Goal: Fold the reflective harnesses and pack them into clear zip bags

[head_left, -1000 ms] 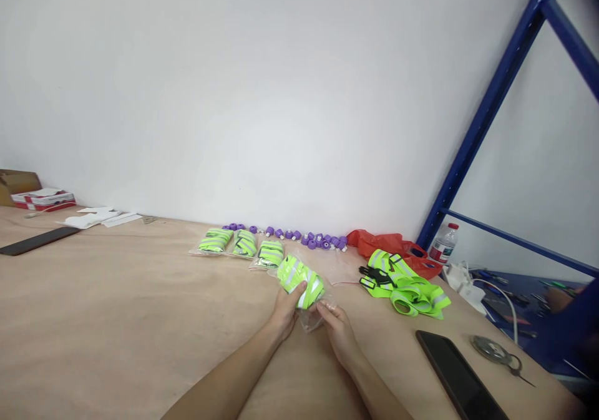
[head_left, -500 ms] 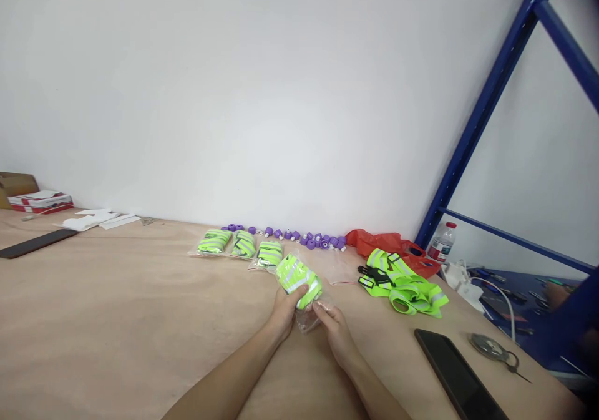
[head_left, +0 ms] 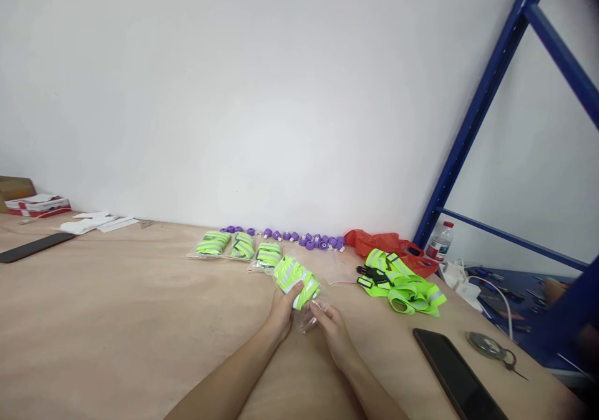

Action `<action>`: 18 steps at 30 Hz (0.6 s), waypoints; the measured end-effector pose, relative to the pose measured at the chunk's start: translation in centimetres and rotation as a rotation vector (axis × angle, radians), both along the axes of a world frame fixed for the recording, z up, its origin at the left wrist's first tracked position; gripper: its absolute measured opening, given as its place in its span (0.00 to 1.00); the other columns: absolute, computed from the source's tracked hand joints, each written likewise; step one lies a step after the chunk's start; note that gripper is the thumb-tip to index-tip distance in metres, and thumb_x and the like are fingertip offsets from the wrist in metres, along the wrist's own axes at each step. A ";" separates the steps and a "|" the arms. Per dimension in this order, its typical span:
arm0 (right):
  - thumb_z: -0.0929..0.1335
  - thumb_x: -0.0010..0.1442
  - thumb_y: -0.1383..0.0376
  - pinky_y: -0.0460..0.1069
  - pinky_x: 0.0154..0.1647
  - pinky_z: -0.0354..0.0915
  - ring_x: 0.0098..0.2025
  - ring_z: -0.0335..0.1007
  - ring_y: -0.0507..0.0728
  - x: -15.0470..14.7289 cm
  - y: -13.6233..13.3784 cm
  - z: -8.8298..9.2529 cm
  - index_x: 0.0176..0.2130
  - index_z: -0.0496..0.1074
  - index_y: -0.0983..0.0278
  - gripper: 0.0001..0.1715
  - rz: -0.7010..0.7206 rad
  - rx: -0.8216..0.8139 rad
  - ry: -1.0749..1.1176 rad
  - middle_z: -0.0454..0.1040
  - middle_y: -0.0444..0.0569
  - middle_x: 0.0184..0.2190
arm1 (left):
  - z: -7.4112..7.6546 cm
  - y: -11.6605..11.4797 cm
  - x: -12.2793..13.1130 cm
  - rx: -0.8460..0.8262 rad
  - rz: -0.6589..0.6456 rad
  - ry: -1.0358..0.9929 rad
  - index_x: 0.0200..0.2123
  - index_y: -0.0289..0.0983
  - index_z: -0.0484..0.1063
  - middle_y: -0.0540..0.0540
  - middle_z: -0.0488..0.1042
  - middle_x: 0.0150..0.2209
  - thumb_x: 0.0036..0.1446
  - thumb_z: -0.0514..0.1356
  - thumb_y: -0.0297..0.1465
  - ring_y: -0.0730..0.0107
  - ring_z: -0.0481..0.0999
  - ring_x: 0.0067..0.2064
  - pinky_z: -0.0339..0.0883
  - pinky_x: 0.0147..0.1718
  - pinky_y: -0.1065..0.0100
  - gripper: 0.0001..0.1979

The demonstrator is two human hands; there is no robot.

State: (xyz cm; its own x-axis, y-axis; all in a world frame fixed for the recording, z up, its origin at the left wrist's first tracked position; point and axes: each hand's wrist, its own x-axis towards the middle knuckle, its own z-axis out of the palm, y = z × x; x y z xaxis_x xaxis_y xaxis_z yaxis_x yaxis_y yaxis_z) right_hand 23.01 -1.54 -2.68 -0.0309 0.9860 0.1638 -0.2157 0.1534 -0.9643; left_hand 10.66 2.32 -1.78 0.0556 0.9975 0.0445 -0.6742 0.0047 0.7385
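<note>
A clear plastic bag [head_left: 306, 320] holds a folded neon-yellow reflective strap [head_left: 294, 278] with silver stripes. My left hand [head_left: 283, 307] grips the bagged strap from its left side, thumb on top. With fingers pinched, my right hand [head_left: 330, 323] holds the loose clear end of the bag at the lower right. Just beyond lie three similar bagged reflective straps [head_left: 268, 255] in a row. To the right, an unbagged reflective strap [head_left: 414, 292] with a black buckle [head_left: 374, 275] lies in loose loops.
Small purple items [head_left: 309, 241] line the wall behind, beside a red plastic bag [head_left: 381, 243] and a bottle [head_left: 440, 242]. A black phone-like slab [head_left: 456, 373] and a round tape-like object [head_left: 486, 345] lie at right. Papers [head_left: 96, 222] and a dark bar [head_left: 35, 247] are left; a blue rack [head_left: 472, 126] stands right.
The view has shifted very slightly. Both hands keep their hold on the bagged strap, with hardly any movement.
</note>
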 end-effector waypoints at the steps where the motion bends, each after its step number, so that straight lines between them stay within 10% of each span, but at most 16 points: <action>1: 0.75 0.51 0.45 0.50 0.39 0.68 0.33 0.73 0.57 0.0 0.0 0.0 0.31 0.81 0.65 0.25 -0.015 -0.007 0.011 0.79 0.49 0.28 | 0.0 0.0 0.0 -0.013 0.001 -0.008 0.42 0.32 0.76 0.38 0.82 0.41 0.40 0.76 0.40 0.55 0.81 0.40 0.73 0.41 0.62 0.28; 18: 0.78 0.42 0.48 0.52 0.37 0.73 0.42 0.78 0.64 2.4 2.0 -0.1 0.36 0.80 0.62 0.26 -0.398 -0.090 0.280 0.83 0.50 0.39 | 0.4 -0.6 -3.0 -0.006 -0.226 0.004 0.52 0.36 0.73 0.36 0.77 0.51 0.45 0.73 0.48 0.46 0.77 0.53 0.72 0.49 0.51 0.34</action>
State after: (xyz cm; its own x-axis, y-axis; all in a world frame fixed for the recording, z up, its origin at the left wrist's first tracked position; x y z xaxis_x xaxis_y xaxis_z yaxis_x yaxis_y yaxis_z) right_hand 25.38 0.43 -2.82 0.3839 0.9230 0.0252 -0.4102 0.1949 -0.8909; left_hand 7.71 1.72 -1.39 0.2778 0.9599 0.0378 -0.6527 0.1598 0.7406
